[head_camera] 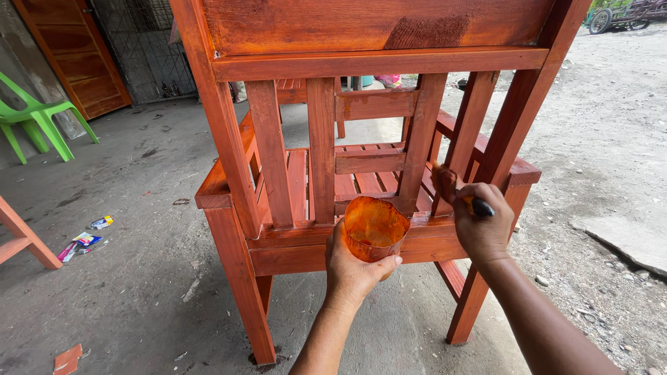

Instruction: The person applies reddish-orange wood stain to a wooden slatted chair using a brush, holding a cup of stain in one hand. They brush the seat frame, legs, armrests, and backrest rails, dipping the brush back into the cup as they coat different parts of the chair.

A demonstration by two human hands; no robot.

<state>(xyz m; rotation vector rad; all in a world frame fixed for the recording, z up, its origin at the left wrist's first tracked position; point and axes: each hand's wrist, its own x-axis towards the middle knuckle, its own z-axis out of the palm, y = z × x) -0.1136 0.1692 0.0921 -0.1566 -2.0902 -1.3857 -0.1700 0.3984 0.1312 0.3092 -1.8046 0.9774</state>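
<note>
Left hand (354,267) grasps one cut orange-stained plastic cup (375,228), held against back rail of one red-brown wooden chair (326,139). Right hand (481,226) clenched around one brush (451,184), bristles on slat. Floor left: two small colourful wrappers (83,239), one flat red scrap (68,359). Farther: one green plastic chair (38,118), one wooden door (80,55).

Concrete floor (139,292), green plastic chair (38,118) at left, wooden door (76,55), daylight, gravel (611,139) at rt.

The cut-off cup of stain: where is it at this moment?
In the head view, the cup of stain sits low at centre, held in the left hand against the wooden chair, left of the right hand with the brush.
</note>
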